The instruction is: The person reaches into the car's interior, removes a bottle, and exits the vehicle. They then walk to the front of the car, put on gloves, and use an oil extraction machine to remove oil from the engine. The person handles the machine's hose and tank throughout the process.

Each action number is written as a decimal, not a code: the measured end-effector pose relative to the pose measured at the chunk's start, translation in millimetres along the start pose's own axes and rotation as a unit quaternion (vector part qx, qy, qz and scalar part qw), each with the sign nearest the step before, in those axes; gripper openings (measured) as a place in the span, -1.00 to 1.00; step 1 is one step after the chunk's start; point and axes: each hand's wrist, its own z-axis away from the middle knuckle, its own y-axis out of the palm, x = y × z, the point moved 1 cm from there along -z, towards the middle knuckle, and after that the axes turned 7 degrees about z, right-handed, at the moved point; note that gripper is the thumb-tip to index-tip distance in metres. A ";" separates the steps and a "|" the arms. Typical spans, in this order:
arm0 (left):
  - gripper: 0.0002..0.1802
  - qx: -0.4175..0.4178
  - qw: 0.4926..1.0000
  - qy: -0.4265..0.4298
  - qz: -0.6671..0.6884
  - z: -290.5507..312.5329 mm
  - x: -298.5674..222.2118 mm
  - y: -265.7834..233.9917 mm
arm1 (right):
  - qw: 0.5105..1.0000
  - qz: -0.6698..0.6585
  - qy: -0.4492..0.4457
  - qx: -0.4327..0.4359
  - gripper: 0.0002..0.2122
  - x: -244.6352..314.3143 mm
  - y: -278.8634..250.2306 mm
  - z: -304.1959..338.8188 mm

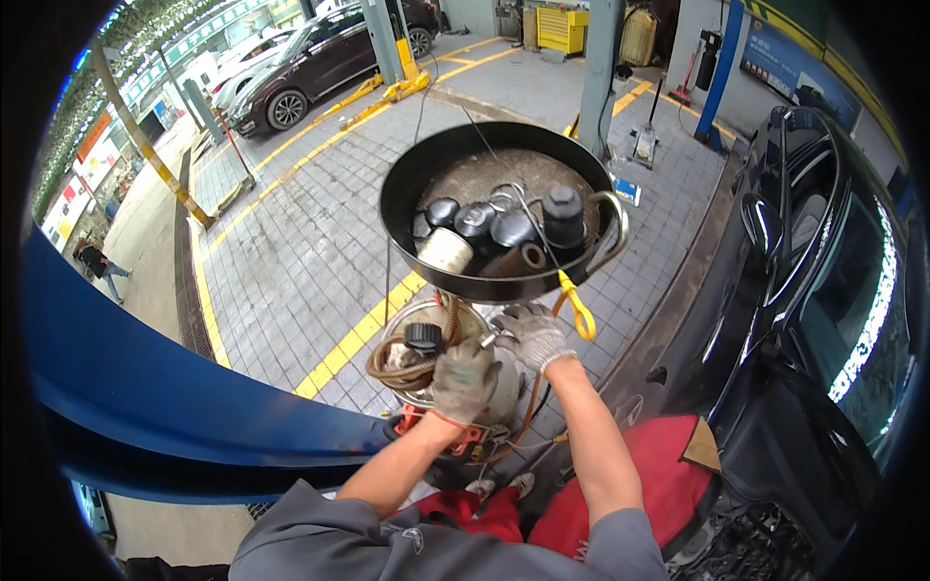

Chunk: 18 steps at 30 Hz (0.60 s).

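- The left hand (pixel 463 380), gloved, is closed on the top of the drain tank (pixel 455 387), beside a coiled hose (pixel 397 368).
- The right hand (pixel 532 334), gloved too, is clamped on a fitting just under the black drain pan (pixel 407 208).
- The hands sit close together, just apart.
- The pan, far of the hands, holds used oil filters (pixel 504 228).
- A dark car (pixel 823 320) stands on the right.

Black drain pan (pixel 407 208) overhangs both hands; coiled hose (pixel 392 366) crowds left; open paved floor (pixel 291 261) beyond; dark car (pixel 823 320) blocks right
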 end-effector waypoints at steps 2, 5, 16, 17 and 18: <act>-0.76 0.006 1.000 -0.009 0.016 2.6 1.1 -2.8 | 0.998 -0.009 -0.036 -0.052 -0.64 -6.1 4.5 -2.2; -0.70 0.014 0.999 -0.009 0.027 5.4 0.0 -2.4 | 0.997 -0.080 -0.018 -0.006 -0.65 -14.1 11.9 -7.7; -0.56 0.096 0.979 -0.140 -0.116 16.6 -23.1 -38.7 | 0.984 -0.082 -0.143 0.074 -0.31 -22.1 -1.0 -27.4; -0.55 0.109 0.977 -0.141 -0.121 18.2 -24.4 -39.4 | 0.982 -0.095 -0.150 0.067 -0.35 -20.3 -2.9 -30.3; -0.55 0.119 0.975 -0.139 -0.126 18.7 -24.5 -39.5 | 0.978 -0.111 -0.159 0.077 -0.39 -17.5 -4.7 -33.6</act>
